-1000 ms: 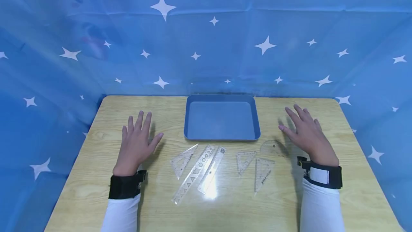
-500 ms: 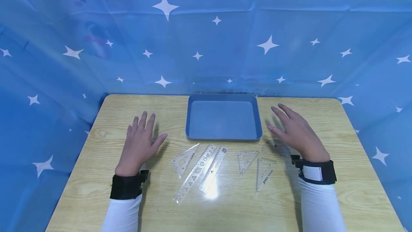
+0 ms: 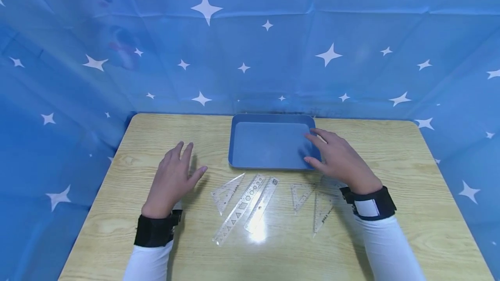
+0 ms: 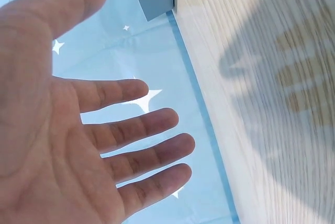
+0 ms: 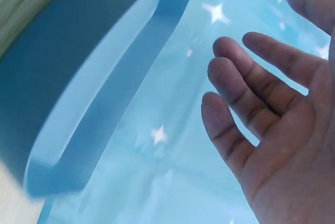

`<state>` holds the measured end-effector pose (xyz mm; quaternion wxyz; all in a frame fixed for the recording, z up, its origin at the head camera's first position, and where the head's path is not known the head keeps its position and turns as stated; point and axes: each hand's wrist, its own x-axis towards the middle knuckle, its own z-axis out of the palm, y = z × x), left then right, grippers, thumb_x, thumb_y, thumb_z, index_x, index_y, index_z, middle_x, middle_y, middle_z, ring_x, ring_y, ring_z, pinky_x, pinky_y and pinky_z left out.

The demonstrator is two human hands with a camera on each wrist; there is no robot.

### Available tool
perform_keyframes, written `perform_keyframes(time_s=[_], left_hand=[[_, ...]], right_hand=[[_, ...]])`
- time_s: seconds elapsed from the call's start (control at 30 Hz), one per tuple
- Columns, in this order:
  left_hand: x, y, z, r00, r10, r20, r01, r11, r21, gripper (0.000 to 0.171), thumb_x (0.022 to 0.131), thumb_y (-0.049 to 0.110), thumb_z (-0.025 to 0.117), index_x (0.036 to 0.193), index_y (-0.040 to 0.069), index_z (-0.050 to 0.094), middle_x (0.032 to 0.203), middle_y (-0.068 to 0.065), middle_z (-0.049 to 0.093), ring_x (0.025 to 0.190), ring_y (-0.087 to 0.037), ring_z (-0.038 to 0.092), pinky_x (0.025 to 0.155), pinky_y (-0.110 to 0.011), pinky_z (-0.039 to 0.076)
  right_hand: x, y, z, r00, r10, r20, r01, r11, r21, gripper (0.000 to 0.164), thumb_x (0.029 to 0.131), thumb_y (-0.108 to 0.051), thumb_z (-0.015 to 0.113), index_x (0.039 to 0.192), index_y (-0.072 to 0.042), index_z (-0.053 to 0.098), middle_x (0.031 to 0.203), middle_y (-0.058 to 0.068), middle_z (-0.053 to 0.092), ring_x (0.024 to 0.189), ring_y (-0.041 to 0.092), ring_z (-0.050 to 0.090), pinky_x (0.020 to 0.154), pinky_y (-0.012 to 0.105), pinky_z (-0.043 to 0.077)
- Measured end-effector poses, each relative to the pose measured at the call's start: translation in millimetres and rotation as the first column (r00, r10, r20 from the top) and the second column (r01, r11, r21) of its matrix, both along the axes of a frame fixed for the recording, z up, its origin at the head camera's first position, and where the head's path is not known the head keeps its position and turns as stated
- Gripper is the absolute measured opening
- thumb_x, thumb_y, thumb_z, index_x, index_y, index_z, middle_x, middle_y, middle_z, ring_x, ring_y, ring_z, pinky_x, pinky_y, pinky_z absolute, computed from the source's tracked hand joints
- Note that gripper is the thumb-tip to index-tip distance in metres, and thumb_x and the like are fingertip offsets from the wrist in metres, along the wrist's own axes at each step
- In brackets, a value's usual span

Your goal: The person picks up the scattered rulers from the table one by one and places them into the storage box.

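My right hand [image 3: 343,159] hovers over the right rim of a shallow blue tray [image 3: 269,144], thumb and fingers spread and slightly bent. Nothing is in its grasp; the right wrist view shows the bare palm [image 5: 293,166] beside the tray wall [image 5: 104,93]. Above the left part of the table, my left hand [image 3: 169,181] holds nothing, its fingers loosely extended. Between the hands lie clear plastic pieces: a set square [image 3: 234,191], a stencil ruler [image 3: 234,215], a plain ruler [image 3: 262,205], a smaller set square [image 3: 294,196] and another set square [image 3: 318,220]. A protractor [image 3: 328,182] is partly hidden by my right hand.
The wood-grain table [image 3: 273,259] has its back edge against a blue curtain [image 3: 234,42] with white stars, which also hangs on both sides. A bright light reflection shines near the plain ruler's lower end.
My right hand has moved left, from beside the tray to over its right rim. The left hand has shifted slightly, its fingers a little more bent. Tray and drawing tools stay in place.
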<state>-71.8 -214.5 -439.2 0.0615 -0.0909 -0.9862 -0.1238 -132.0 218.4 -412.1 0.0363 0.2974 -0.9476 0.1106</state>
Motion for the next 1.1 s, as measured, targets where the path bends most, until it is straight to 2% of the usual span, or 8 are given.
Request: perform_keyframes(time_s=[0.17,0.33,0.43,0.67,0.87,0.97,1.1], left_hand=[[3.2,3.2,-1.7,1.000,0.009,0.028,-0.009,1.000,-0.014,0.079,0.089,0.054,0.059,0.144,0.000,0.039,0.137,-0.031,0.045,0.122,-0.048,0.047,0.095,-0.061,0.042],[6.5,7.4,-5.0,0.999,0.026,0.031,-0.026,1.000,-0.004,0.080,0.086,0.054,0.064,0.141,-0.001,0.044,0.126,-0.028,0.052,0.111,-0.045,0.054,0.087,-0.058,0.047],[8.4,10.7,-7.4,0.999,0.030,0.045,-0.030,1.000,-0.004,0.081,0.084,0.055,0.065,0.139,-0.002,0.045,0.125,-0.027,0.053,0.110,-0.044,0.054,0.087,-0.056,0.047],[7.1,18.1,-7.7,0.999,0.018,0.051,-0.017,1.000,-0.022,0.082,0.083,0.056,0.066,0.137,-0.002,0.047,0.125,-0.026,0.054,0.112,-0.042,0.054,0.088,-0.055,0.048],[9.6,24.6,-8.1,0.997,0.007,0.076,-0.005,1.000,-0.026,0.076,0.080,0.055,0.071,0.126,-0.003,0.055,0.107,-0.021,0.056,0.094,-0.035,0.055,0.077,-0.047,0.049],[11.9,27.2,-10.3,0.997,-0.010,0.078,0.013,0.999,-0.032,0.072,0.079,0.054,0.072,0.121,-0.003,0.057,0.100,-0.018,0.054,0.086,-0.031,0.052,0.071,-0.044,0.048],[15.1,30.8,-14.1,0.996,-0.029,0.083,0.033,0.999,-0.040,0.070,0.077,0.054,0.074,0.116,-0.002,0.058,0.098,-0.016,0.054,0.084,-0.030,0.052,0.070,-0.043,0.047]], right_hand=[[0.5,-19.6,2.8,0.992,0.111,-0.062,-0.111,0.994,0.002,0.061,0.090,-0.045,0.064,0.138,-0.010,0.052,0.137,0.015,0.052,0.124,0.034,0.052,0.095,0.054,0.045],[0.6,-43.0,-0.1,0.971,0.199,-0.131,-0.200,0.980,0.006,0.058,0.089,-0.044,0.065,0.134,-0.010,0.055,0.111,0.008,0.061,0.096,0.023,0.057,0.080,0.040,0.049],[3.3,-58.3,-2.7,0.958,0.251,-0.142,-0.250,0.968,0.020,0.056,0.090,-0.045,0.063,0.134,-0.011,0.055,0.101,0.004,0.061,0.087,0.018,0.056,0.077,0.035,0.049],[11.3,-89.3,-1.2,0.943,0.317,-0.104,-0.320,0.947,-0.016,0.051,0.091,-0.042,0.064,0.131,-0.011,0.057,0.108,0.003,0.067,0.099,0.018,0.064,0.085,0.035,0.054],[18.0,-110.0,3.4,0.919,0.384,-0.086,-0.385,0.923,-0.002,0.047,0.092,-0.039,0.063,0.129,-0.010,0.059,0.117,0.004,0.066,0.108,0.019,0.064,0.091,0.033,0.053],[21.2,-119.8,0.3,0.903,0.417,-0.103,-0.418,0.908,0.019,0.043,0.094,-0.036,0.060,0.127,-0.009,0.059,0.115,0.004,0.065,0.108,0.018,0.063,0.092,0.031,0.052],[27.1,-135.2,-7.3,0.884,0.445,-0.142,-0.446,0.895,0.029,0.038,0.093,-0.030,0.063,0.124,-0.008,0.060,0.107,0.002,0.066,0.099,0.016,0.065,0.085,0.028,0.054]])
